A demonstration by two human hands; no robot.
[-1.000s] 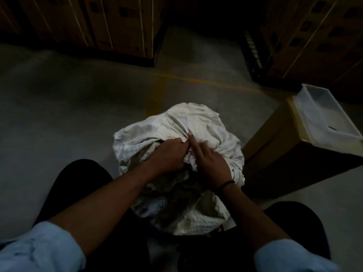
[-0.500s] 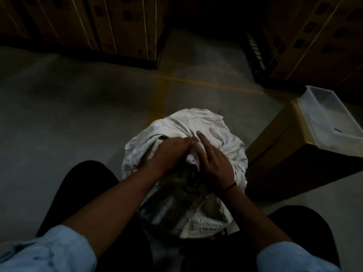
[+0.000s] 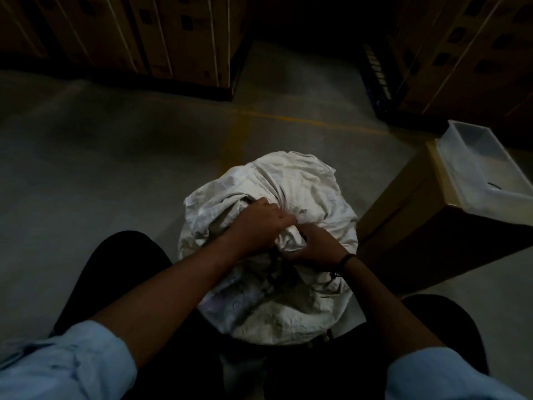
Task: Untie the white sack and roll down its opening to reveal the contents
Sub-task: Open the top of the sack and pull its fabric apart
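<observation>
Two hands on the white sack (image 3: 291, 192) on the floor between the knees | head view: left hand (image 3: 256, 223) and right hand (image 3: 314, 245) both pinch bunched cloth at the tied top | tip: hold firm, pull the knot loose slowly.

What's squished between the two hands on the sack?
A bunched fold of the white sack sits between the left hand and right hand, seen in the head view.

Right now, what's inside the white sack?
Nothing shows yet. The white sack is bunched shut at its neck, where the left hand and right hand grip the cloth. Only crumpled fabric is visible; the contents stay covered.
</observation>
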